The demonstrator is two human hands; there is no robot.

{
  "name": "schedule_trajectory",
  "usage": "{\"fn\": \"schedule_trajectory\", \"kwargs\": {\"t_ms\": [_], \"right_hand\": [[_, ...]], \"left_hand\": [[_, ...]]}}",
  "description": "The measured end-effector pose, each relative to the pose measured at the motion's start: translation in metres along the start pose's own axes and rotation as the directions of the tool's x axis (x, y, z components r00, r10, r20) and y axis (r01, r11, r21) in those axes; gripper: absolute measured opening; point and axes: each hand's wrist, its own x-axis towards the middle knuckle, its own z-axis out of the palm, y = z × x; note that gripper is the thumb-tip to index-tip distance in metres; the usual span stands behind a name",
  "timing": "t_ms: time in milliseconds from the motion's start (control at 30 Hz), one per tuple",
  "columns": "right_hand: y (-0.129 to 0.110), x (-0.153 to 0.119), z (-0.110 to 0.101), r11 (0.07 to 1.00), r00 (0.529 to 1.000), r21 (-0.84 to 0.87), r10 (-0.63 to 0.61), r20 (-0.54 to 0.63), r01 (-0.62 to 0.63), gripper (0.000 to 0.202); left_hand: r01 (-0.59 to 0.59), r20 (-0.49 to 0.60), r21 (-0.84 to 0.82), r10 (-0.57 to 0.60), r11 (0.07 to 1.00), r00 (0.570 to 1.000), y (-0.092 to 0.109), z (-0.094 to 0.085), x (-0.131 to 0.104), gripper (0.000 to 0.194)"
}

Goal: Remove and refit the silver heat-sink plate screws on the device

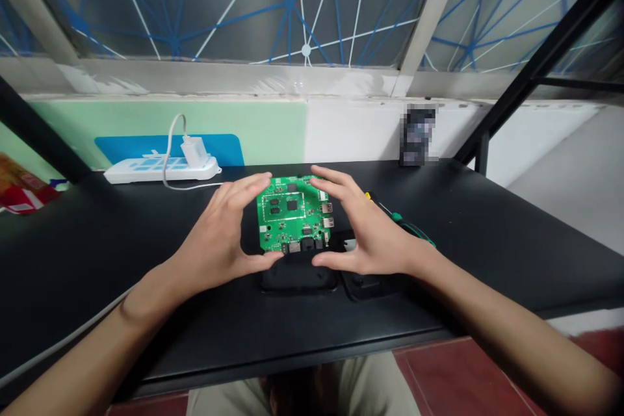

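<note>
A green circuit board (285, 227), with dark chips on its face and metal ports along its right and lower edges, is tilted up towards me. My left hand (219, 234) frames its left side, fingertips at the top edge and thumb at the bottom edge. Around the right side curves my right hand (368, 227), its fingers by the upper right corner and its thumb just under the lower edge. Just below the board lies a shallow black plastic case part (298, 279). Another black case part (370, 287) sits beside it, partly behind my right wrist.
A green-handled screwdriver (412, 229) lies beyond my right forearm. At the back left, a white power strip (141, 170) holds a white charger (194, 151) with a cable. A pixelated dark object (416, 136) leans on the wall. A red packet (24, 192) is far left on the black table (511, 253).
</note>
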Motion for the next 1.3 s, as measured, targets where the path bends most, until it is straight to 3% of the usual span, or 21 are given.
{"fn": "schedule_trajectory", "kwargs": {"t_ms": [233, 633, 867, 1033, 1300], "right_hand": [[0.0, 0.0, 0.007, 0.994, 0.999, -0.099, 0.041, 0.019, -0.039, 0.102], [0.002, -0.001, 0.01, 0.997, 0.998, -0.057, 0.057, -0.01, -0.058, 0.106], [0.0, 0.0, 0.009, 0.995, 0.999, -0.085, 0.04, -0.021, -0.041, 0.106], [-0.003, 0.001, 0.011, 0.991, 0.998, -0.121, 0.051, -0.04, -0.056, 0.104], [-0.002, 0.002, 0.014, 0.98, 0.995, -0.189, 0.053, -0.088, -0.069, 0.11]], "left_hand": [[-0.034, -0.026, -0.018, 0.033, 0.999, 0.999, 0.0, 0.0, 0.0, 0.095], [0.032, 0.024, 0.021, -0.032, 0.999, 0.999, 0.001, 0.002, 0.0, 0.098], [-0.007, 0.06, 0.091, 0.001, 0.996, 0.998, 0.0, 0.007, -0.002, 0.101], [-0.034, 0.105, 0.18, 0.015, 0.983, 0.994, -0.003, 0.009, -0.005, 0.114], [-0.078, 0.061, 0.208, 0.067, 0.975, 0.996, -0.001, 0.01, 0.009, 0.118]]}}
